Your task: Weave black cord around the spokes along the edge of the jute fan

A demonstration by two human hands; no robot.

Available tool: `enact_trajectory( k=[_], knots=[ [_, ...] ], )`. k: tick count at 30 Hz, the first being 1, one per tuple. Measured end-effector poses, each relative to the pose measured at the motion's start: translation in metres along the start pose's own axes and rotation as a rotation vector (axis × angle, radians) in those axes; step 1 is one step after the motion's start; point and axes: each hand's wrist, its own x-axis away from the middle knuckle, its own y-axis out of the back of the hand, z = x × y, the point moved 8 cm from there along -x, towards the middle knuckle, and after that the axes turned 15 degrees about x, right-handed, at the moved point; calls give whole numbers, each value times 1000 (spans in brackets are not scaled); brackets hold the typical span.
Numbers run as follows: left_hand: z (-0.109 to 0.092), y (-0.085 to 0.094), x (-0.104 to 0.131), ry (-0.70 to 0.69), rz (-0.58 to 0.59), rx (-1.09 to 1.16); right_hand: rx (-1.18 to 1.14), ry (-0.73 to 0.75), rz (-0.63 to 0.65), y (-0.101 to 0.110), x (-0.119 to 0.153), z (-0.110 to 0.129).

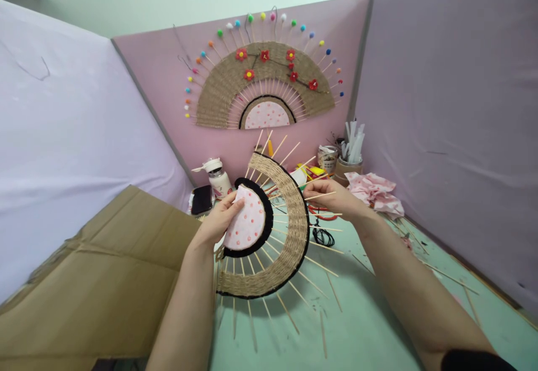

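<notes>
A half-round fan frame of thin wooden sticks, with a band of woven tan cord [297, 219] edged in black, is held up above the green table. At its core is a pink dotted half-disc [247, 222] bordered in black. My left hand [221, 217] grips this half-disc, thumb on its front face. On the fan's outer right edge, my right hand [325, 194] has its fingers pinched together at the black edging, among the stick ends. Whatever lies between those fingertips is too small to make out. A coil of black cord [323, 235] lies behind the sticks.
A finished fan with red flowers [264, 60] hangs on the pink panel. Cardboard [96, 276] stands at left. Farther back are a white bottle [219, 179], a phone [202, 199], jars [348, 168] and crumpled pink cloth [374, 191]. Loose sticks lie on the green table [357, 326].
</notes>
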Motion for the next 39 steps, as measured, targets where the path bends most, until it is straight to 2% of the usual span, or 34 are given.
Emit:
enact_trajectory(
  k=[14, 25, 34, 39],
  knots=[
    [-6, 10, 3, 4, -38, -22, -192, -127, 65, -3, 1, -8],
    [-5, 17, 5, 18, -54, -36, -351, -162, 273, -5, 8, -10],
    [-4, 21, 5, 23, -68, -70, -319, -110, 203, 17, 13, -6],
    [-2, 20, 5, 21, -51, -111, -206, -89, 45, 29, 16, 2]
  ],
)
